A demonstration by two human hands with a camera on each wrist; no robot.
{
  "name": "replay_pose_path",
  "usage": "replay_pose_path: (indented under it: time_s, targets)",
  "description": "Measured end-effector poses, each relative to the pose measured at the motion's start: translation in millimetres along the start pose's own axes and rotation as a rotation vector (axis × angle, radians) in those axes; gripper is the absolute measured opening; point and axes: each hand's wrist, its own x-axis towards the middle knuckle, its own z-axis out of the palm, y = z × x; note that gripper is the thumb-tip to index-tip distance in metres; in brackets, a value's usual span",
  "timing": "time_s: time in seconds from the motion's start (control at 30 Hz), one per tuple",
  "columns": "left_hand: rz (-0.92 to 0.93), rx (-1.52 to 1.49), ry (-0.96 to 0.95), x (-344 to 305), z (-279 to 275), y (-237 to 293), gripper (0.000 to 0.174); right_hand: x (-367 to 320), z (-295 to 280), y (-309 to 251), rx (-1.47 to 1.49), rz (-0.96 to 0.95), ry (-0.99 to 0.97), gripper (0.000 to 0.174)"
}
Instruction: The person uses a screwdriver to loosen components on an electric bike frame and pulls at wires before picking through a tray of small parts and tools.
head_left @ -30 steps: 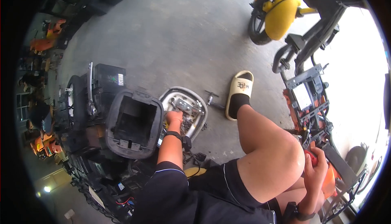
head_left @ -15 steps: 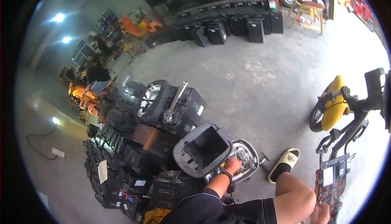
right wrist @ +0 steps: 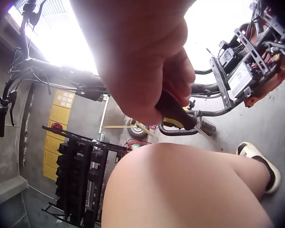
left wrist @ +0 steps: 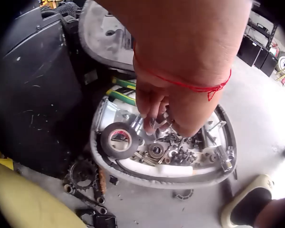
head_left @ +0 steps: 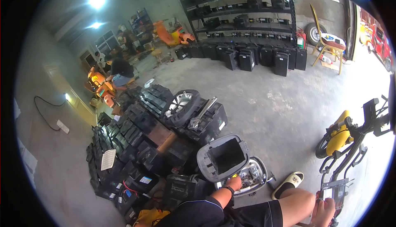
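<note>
My left hand [left wrist: 180,95] reaches down into a shallow, seat-shaped tray [left wrist: 166,181] with a pale inside and dark rim. Its fingers bend among loose bolts, nuts and small metal parts [left wrist: 183,156]; I cannot tell whether they pinch one. Around them lie a roll of black tape [left wrist: 108,148], a ring-shaped bearing [left wrist: 156,151] and green-handled pliers [left wrist: 121,98]. Beside the raised knee, my right hand [right wrist: 137,61] grips a screwdriver [right wrist: 175,113] by its black and yellow handle, the metal shaft pointing out past the fingers. The head view shows this right hand [head_left: 324,212] at the lower right.
An open grey bucket [head_left: 226,157] stands against the tray's left side. Black battery cases [head_left: 144,157] crowd the left, with a wheel [head_left: 181,108] on top. A stripped scooter frame [head_left: 350,157] stands at right. Shelves [head_left: 243,14], a chair [head_left: 328,41] and people [head_left: 120,67] are farther off.
The head view has swung up and left, bringing shelves, chair and people into sight. My left hand stays in the tray; my right hand stays by the knee.
</note>
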Motion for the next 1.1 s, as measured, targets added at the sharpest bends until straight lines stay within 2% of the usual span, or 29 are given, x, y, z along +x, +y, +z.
replay_pose_path:
  time_s: [0.03, 0.13, 0.3, 0.37, 0.7, 0.77, 1.1]
  targets:
    - [0.023, 0.052, -0.04, 7, 10, -9, 0.03, 0, 2, 0, -0.006, -0.007, 0.013, 0.035]
    - [0.014, 0.044, 0.04, -6, 18, -27, 0.028, 1, 6, -3, 0.009, -0.034, 0.03, 0.036]
    - [-0.004, 0.019, 0.023, -12, 21, -41, 0.027, -2, 7, -11, 0.111, -0.038, 0.002, 0.037]
    - [0.001, -0.007, 0.038, -16, 14, -40, 0.027, -4, 6, -16, 0.041, 0.006, -0.025, 0.036]
    - [0.026, 0.055, 0.038, -26, 1, -44, 0.023, 8, 28, 4, 0.076, -0.061, -0.049, 0.033]
    - [0.026, 0.027, 0.055, -24, 1, -48, 0.024, 10, 31, 6, 0.074, -0.066, -0.111, 0.033]
    - [0.036, 0.035, 0.128, -25, -3, -43, 0.025, 4, 26, 1, 0.076, -0.072, -0.085, 0.034]
